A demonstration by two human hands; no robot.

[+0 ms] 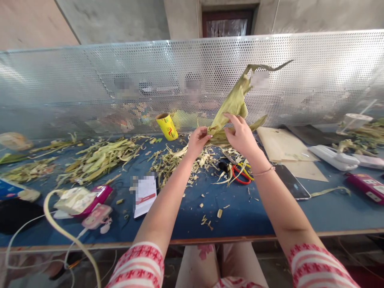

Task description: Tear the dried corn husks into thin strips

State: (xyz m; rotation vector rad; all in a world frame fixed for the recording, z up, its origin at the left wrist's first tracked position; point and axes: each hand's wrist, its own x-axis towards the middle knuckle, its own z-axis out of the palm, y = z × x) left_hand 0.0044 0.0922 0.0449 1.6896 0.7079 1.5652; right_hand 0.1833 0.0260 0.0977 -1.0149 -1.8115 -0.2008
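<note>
Pale-green husk [230, 105] is held above the counter [186, 224], its long axis slanting upward and rightward from the hands. The left hand [198, 141] pinches its lower end; the right hand [242, 135], nearer its middle, touches it, grip unclear. Scraps [171, 160] lie below.

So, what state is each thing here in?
Corn husk: held up, leaning right
Trimmings: loose, scattered
Yellow roll: standing on end
Red-handled tool: lying among trimmings; open or shut, cannot tell
Left-side phone: screen lit
Black device: screen dark
Plastic cup: straw sticking out
</note>
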